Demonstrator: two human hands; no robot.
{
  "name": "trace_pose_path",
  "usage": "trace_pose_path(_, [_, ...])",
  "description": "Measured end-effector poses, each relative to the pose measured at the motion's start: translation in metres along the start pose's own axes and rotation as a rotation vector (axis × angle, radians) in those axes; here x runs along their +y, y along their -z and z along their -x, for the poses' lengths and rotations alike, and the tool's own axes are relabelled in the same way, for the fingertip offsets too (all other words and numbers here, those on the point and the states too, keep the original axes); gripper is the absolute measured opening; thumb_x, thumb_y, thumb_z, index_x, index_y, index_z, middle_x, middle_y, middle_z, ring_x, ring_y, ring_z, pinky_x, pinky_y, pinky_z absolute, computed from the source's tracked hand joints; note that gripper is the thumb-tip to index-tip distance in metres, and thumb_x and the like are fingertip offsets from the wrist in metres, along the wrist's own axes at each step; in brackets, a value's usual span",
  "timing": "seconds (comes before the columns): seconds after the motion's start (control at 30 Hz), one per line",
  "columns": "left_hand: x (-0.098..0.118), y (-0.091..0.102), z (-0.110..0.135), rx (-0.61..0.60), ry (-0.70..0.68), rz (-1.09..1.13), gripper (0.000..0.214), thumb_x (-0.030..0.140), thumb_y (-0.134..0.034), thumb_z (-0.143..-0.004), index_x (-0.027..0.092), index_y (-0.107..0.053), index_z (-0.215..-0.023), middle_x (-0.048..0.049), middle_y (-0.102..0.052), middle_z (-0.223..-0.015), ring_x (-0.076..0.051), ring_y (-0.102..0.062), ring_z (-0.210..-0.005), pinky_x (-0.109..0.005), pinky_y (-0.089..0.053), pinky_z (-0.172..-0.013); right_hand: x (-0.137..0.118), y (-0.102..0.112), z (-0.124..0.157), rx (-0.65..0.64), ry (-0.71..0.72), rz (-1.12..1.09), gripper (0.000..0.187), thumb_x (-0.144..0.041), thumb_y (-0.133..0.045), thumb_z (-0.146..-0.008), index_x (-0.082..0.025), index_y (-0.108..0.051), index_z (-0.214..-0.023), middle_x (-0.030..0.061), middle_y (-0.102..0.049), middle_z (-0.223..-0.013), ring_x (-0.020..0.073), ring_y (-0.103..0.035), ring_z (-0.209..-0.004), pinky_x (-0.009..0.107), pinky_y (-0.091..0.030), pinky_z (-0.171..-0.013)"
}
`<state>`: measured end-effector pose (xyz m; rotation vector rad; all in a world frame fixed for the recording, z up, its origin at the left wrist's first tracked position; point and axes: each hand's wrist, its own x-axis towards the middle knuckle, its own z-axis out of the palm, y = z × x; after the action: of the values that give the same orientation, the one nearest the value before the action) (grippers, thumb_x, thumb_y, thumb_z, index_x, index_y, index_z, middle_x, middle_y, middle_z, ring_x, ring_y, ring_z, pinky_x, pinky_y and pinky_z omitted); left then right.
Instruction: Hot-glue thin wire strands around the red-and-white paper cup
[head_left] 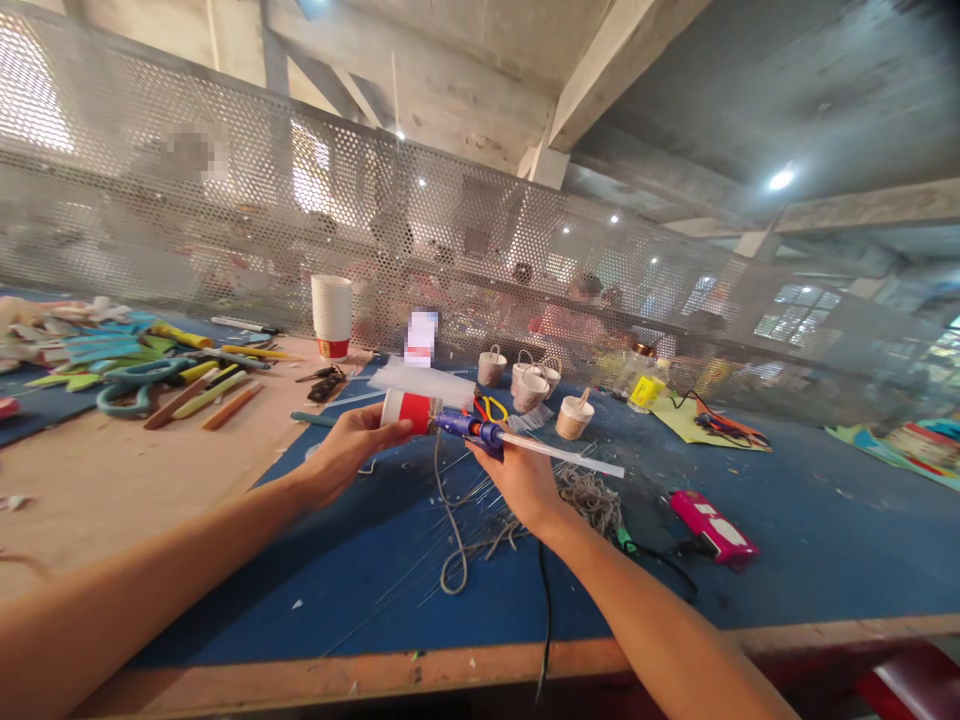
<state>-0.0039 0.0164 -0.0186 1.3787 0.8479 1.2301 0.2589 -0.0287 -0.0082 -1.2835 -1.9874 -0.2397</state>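
Observation:
My left hand [346, 452] grips a red and white paper cup [415, 412] tipped on its side, its base end toward the right. Grey cord [452, 545] trails down from the cup's right end onto the blue mat. Wrapped round a blue glue gun [471, 426] is my right hand [525, 482]; a long clear glue stick [574, 455] sticks out of the gun's back. The gun's nozzle meets or nearly meets the cord at the cup's end. A heap of grey cord [592, 497] lies behind my right wrist.
Several small cord-wrapped cups [492, 367] stand beyond my hands. A stack of paper cups [331, 310], scissors [139, 383] and craft tools are at the left. A pink box [712, 527] and a yellow-labelled bottle [646, 387] are at the right. A perforated metal screen [450, 230] borders the table.

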Motion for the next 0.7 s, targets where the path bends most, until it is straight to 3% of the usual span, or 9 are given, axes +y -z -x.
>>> trace_pose_path(0.37, [-0.0024,0.0017,-0.0029,0.000,0.001,0.027,0.042,0.046,-0.088,-0.075,0.023,-0.084,-0.110,-0.0105,-0.082,-0.115,-0.031,-0.074,-0.111,-0.045,-0.049,-0.109,-0.0063,0.0047,-0.0009,-0.026,-0.016,-0.017,0.035,-0.039,-0.068,-0.097,-0.023,-0.071,-0.128,0.0075,-0.081,-0.102,0.0276,-0.077,-0.088,0.035,-0.058,-0.079])
trace_pose_path(0.7, [0.0007,-0.0004,-0.0025,0.017,0.015,0.031,0.047,0.048,-0.089,-0.072,0.022,-0.083,-0.111,-0.0119,-0.082,-0.118,-0.032,-0.074,-0.112,-0.045,-0.052,-0.107,-0.0085,0.0066,-0.0014,-0.075,-0.032,0.020,0.022,-0.041,-0.067,-0.097,-0.022,-0.075,-0.105,0.0079,-0.081,-0.096,0.0275,-0.077,-0.087,0.034,-0.057,-0.077])
